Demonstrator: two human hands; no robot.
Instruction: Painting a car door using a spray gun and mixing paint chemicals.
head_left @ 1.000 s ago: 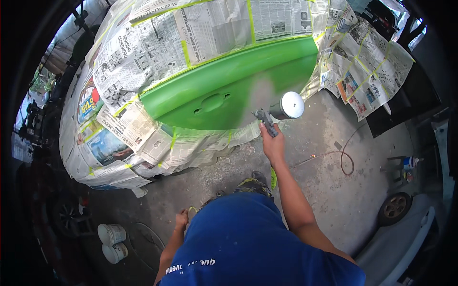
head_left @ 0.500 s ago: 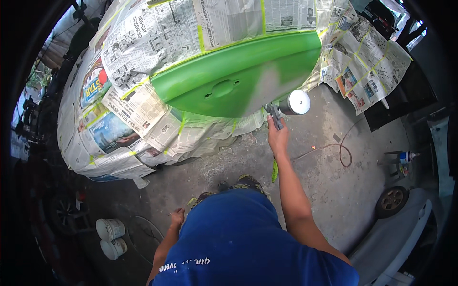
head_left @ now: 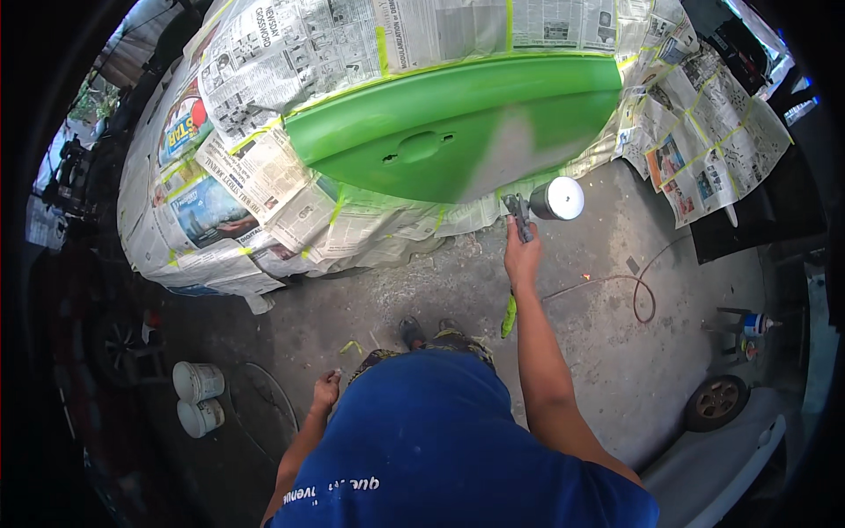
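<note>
Head view, and on the left it's two white plastic buckets [head_left: 198, 384], then yellow-taped newspaper sheets [head_left: 295, 202] wrapping a large rounded body. Here's the bare left hand [head_left: 326, 392], hanging low beside the blue shirt [head_left: 458, 440], fingers curled in; whether they pinch anything, I can't tell. Up in the middle sits the long, curved green panel [head_left: 422, 136], framed by the paper, a dull grey patch [head_left: 510, 150] right of its recess. And there's the change: the dark metal spray gun [head_left: 521, 216] has dropped from overlapping the panel to just below its lower edge, so that patch shows more openly and, I'd judge, the green coat remains uneven there. The right hand [head_left: 522, 255] has its fingers wrapped around the grip; trigger contact, can't tell. Just right, the silvery round paint cup [head_left: 562, 199], then a looping reddish hose [head_left: 652, 302].
</note>
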